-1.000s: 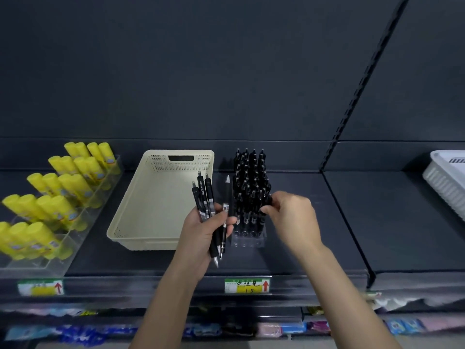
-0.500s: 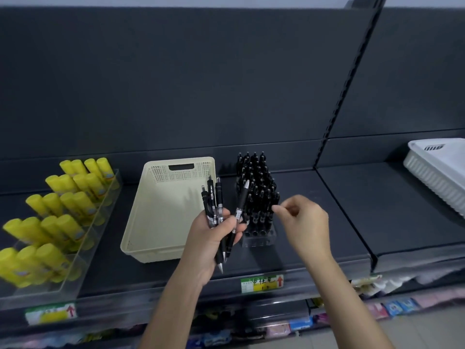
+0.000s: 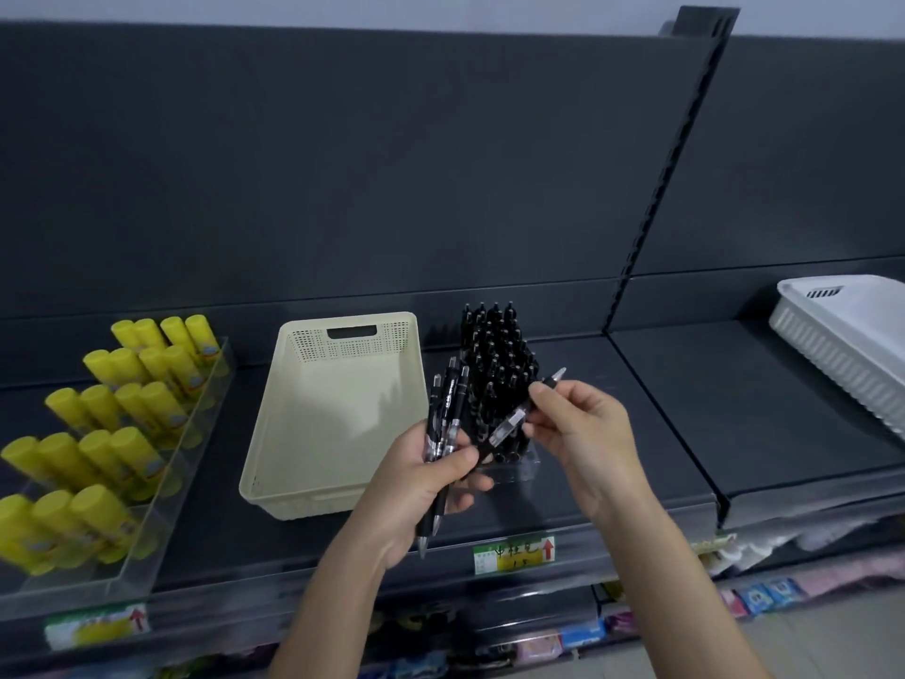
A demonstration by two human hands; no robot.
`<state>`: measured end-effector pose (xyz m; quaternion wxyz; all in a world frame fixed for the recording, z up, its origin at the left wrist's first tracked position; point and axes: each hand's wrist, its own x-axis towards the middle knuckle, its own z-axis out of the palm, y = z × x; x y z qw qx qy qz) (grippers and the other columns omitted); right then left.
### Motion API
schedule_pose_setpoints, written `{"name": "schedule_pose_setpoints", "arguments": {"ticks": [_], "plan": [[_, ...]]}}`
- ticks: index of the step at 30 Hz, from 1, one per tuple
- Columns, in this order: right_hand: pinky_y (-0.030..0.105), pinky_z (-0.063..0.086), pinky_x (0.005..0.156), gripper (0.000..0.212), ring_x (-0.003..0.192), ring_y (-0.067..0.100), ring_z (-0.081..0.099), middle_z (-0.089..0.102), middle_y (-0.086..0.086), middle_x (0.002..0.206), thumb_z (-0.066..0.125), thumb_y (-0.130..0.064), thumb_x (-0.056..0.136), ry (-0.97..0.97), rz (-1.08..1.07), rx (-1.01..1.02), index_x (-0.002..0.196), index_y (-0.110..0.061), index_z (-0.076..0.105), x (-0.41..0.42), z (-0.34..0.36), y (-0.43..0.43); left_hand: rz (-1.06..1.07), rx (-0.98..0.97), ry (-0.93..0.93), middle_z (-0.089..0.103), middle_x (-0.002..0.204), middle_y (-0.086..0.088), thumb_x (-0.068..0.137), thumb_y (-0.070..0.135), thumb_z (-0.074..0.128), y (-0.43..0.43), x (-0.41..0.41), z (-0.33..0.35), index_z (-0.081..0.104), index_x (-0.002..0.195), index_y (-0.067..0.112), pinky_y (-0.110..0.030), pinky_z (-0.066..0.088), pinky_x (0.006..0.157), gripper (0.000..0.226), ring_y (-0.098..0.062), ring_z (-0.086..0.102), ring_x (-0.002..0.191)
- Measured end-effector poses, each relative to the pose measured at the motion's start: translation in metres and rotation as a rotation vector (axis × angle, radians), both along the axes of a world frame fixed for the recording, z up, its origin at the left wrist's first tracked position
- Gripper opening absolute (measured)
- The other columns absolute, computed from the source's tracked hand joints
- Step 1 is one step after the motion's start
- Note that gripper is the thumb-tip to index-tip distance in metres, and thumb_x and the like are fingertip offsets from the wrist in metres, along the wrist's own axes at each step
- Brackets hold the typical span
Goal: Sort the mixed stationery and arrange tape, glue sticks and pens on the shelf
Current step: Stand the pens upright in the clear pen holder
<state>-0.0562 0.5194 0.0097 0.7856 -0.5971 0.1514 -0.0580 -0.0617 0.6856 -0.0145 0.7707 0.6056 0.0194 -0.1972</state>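
Note:
My left hand [image 3: 421, 477] grips a bundle of black pens [image 3: 446, 409], tips pointing down, in front of the cream basket [image 3: 274, 433]. My right hand [image 3: 583, 428] pinches one black pen [image 3: 519, 419] that slants from the bundle up to the right. Behind both hands a clear pen holder [image 3: 514, 470] stands on the dark shelf [image 3: 612, 463], packed with several upright black pens [image 3: 494, 350]. Yellow glue sticks [image 3: 112, 423] stand in rows in a clear tray [image 3: 166, 477] at the left. No tape is in view.
A white basket [image 3: 842, 335] sits at the right edge on the neighbouring shelf section. Price labels [image 3: 514, 553] hang on the shelf's front rail. Lower shelves hold colourful packets [image 3: 764, 595]. A slotted upright post [image 3: 671, 154] divides the back panels.
My right hand left the holder and took one pen out of the left hand's bundle, drawing it up to the right. The camera view tilted upward.

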Motion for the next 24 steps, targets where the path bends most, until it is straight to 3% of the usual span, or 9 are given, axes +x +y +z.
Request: {"name": "schedule_pose_setpoints", "arguments": {"ticks": [2, 4, 7, 9, 11, 14, 19, 22, 24], "plan": [[0.024, 0.054, 0.063, 0.019, 0.067, 0.016, 0.058, 0.058, 0.007, 0.069, 0.065, -0.010, 0.087, -0.010, -0.038, -0.047, 0.070, -0.007, 0.057, 0.001, 0.000, -0.004, 0.051, 0.043, -0.019, 0.067, 0.078, -0.006, 0.088, -0.001, 0.062, 0.004, 0.003, -0.001, 0.055, 0.094, 0.007, -0.022, 0.047, 0.049, 0.012, -0.016, 0.065, 0.064], [0.017, 0.052, 0.062, 0.010, 0.073, 0.016, 0.061, 0.060, 0.004, 0.077, 0.067, -0.015, 0.086, -0.030, -0.097, -0.179, 0.085, -0.007, 0.061, -0.001, -0.004, -0.004, 0.088, 0.055, -0.051, 0.061, 0.070, -0.003, 0.086, -0.003, 0.062, 0.006, 0.006, -0.001, 0.054, 0.093, 0.006, -0.022, 0.042, 0.046, 0.014, -0.015, 0.059, 0.059], [0.005, 0.042, 0.066, 0.035, 0.077, 0.007, 0.054, 0.054, -0.004, 0.102, 0.071, -0.023, 0.083, -0.174, -0.319, -0.835, 0.115, -0.019, 0.059, -0.008, -0.014, -0.005, 0.095, 0.081, -0.094, 0.057, 0.064, -0.002, 0.086, -0.005, 0.061, 0.007, 0.008, 0.000, 0.054, 0.092, 0.005, -0.022, 0.038, 0.044, 0.014, -0.015, 0.052, 0.056], [0.015, 0.046, 0.068, 0.036, 0.081, 0.008, 0.050, 0.054, 0.002, 0.103, 0.073, -0.018, 0.080, -0.431, -0.264, -1.207, 0.115, -0.015, 0.064, -0.009, -0.020, -0.005, 0.095, 0.092, -0.112, 0.058, 0.063, -0.002, 0.086, -0.006, 0.061, 0.006, 0.008, 0.002, 0.054, 0.091, 0.005, -0.022, 0.037, 0.044, 0.014, -0.014, 0.051, 0.054], [0.028, 0.053, 0.062, 0.027, 0.084, 0.015, 0.055, 0.060, 0.004, 0.098, 0.074, -0.012, 0.078, -0.585, -0.115, -1.369, 0.106, -0.011, 0.070, -0.011, -0.028, -0.002, 0.097, 0.109, -0.128, 0.060, 0.065, -0.005, 0.086, -0.006, 0.060, 0.003, 0.009, 0.005, 0.053, 0.091, 0.005, -0.021, 0.037, 0.044, 0.014, -0.014, 0.050, 0.053], [0.032, 0.051, 0.050, 0.024, 0.081, 0.020, 0.055, 0.060, 0.001, 0.092, 0.073, -0.006, 0.076, -0.631, 0.008, -1.466, 0.099, -0.011, 0.071, -0.013, -0.035, 0.005, 0.067, 0.155, -0.159, 0.057, 0.067, -0.008, 0.086, -0.004, 0.060, 0.000, 0.008, 0.008, 0.053, 0.091, 0.006, -0.021, 0.038, 0.044, 0.013, -0.012, 0.051, 0.053], [0.034, 0.047, 0.043, 0.023, 0.073, 0.022, 0.053, 0.058, 0.002, 0.082, 0.078, -0.003, 0.070, -0.568, -0.007, -1.517, 0.091, -0.010, 0.071, -0.011, -0.037, 0.003, 0.074, 0.115, -0.094, 0.063, 0.073, -0.005, 0.092, 0.009, 0.060, -0.002, 0.005, 0.009, 0.054, 0.094, 0.006, -0.021, 0.040, 0.046, 0.007, -0.013, 0.055, 0.056], [0.026, 0.051, 0.057, 0.019, 0.072, 0.017, 0.057, 0.059, 0.001, 0.083, 0.077, -0.009, 0.075, -0.436, -0.070, -1.358, 0.092, -0.008, 0.071, -0.007, -0.037, -0.002, 0.155, 0.131, -0.005, 0.064, 0.076, -0.007, 0.095, 0.018, 0.057, 0.001, 0.007, 0.004, 0.055, 0.097, 0.004, -0.022, 0.039, 0.043, 0.014, -0.013, 0.054, 0.054], [0.009, 0.044, 0.064, 0.012, 0.070, 0.008, 0.057, 0.061, -0.003, 0.083, 0.072, -0.017, 0.082, -0.280, -0.122, -1.121, 0.092, -0.011, 0.069, -0.005, -0.032, -0.005, 0.180, 0.125, 0.034, 0.059, 0.075, -0.006, 0.094, 0.016, 0.057, 0.003, 0.008, 0.001, 0.056, 0.098, 0.003, -0.022, 0.039, 0.044, 0.014, -0.012, 0.052, 0.054]]}}
